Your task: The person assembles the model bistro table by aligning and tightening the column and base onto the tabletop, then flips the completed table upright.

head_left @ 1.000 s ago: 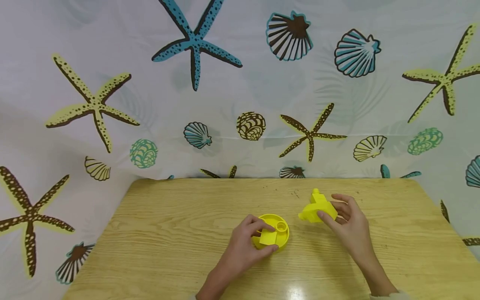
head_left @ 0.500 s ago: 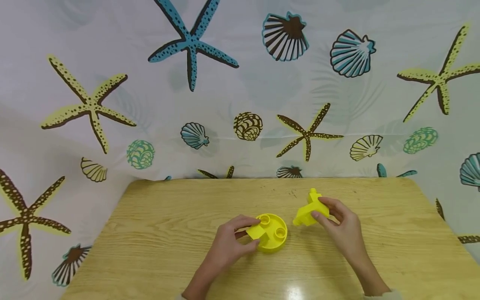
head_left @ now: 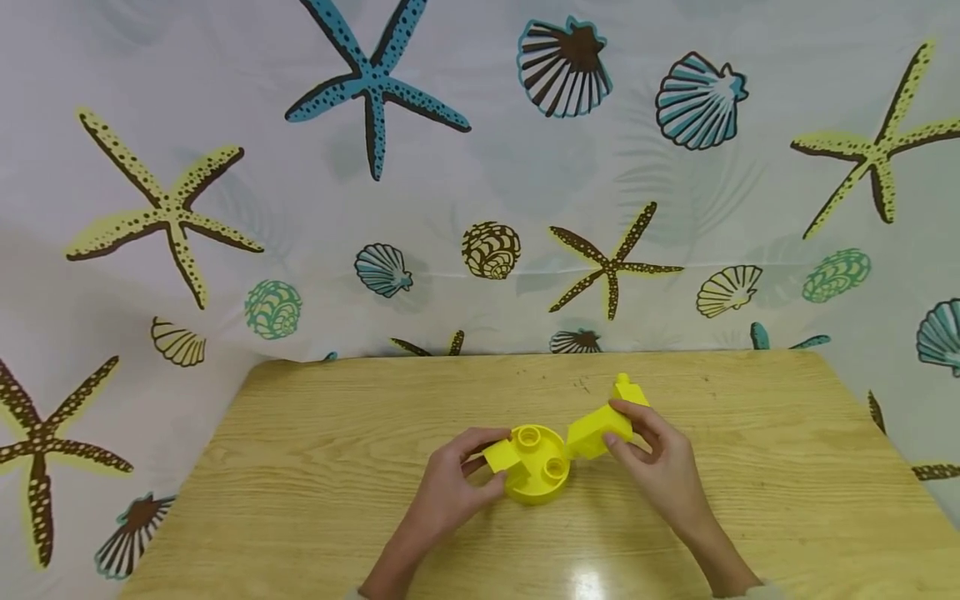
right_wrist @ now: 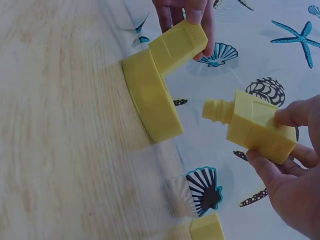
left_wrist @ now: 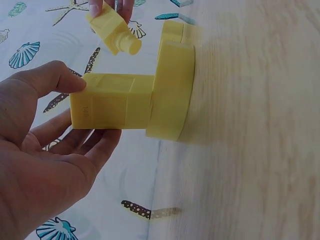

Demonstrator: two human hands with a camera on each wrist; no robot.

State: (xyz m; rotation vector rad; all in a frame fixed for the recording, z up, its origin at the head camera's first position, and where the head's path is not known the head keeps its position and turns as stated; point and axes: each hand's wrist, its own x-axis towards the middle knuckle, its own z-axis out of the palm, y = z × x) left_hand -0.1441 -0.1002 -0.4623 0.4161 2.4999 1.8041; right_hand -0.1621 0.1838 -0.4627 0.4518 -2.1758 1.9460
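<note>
A shallow round yellow dish (head_left: 536,492) with raised round sockets sits on the wooden table. A yellow rectangular block (head_left: 504,457) stands on its left part. My left hand (head_left: 457,479) pinches that block between thumb and fingers. To the right, my right hand (head_left: 663,467) holds another yellow block (right_wrist: 260,125) above the table by its body. This block's ridged round neck (right_wrist: 217,111) points toward the dish, apart from it in the right wrist view. Two sockets show in the head view, the nearer being this one (head_left: 555,468).
Behind my right hand another yellow block (head_left: 628,390) with a small knob is on the table (head_left: 337,475). A cloth (head_left: 450,192) printed with starfish and shells hangs at the table's back edge.
My left hand and its block have shifted left, and a second socket now shows. My right hand has moved left toward the dish and turned its block, whose neck is lower.
</note>
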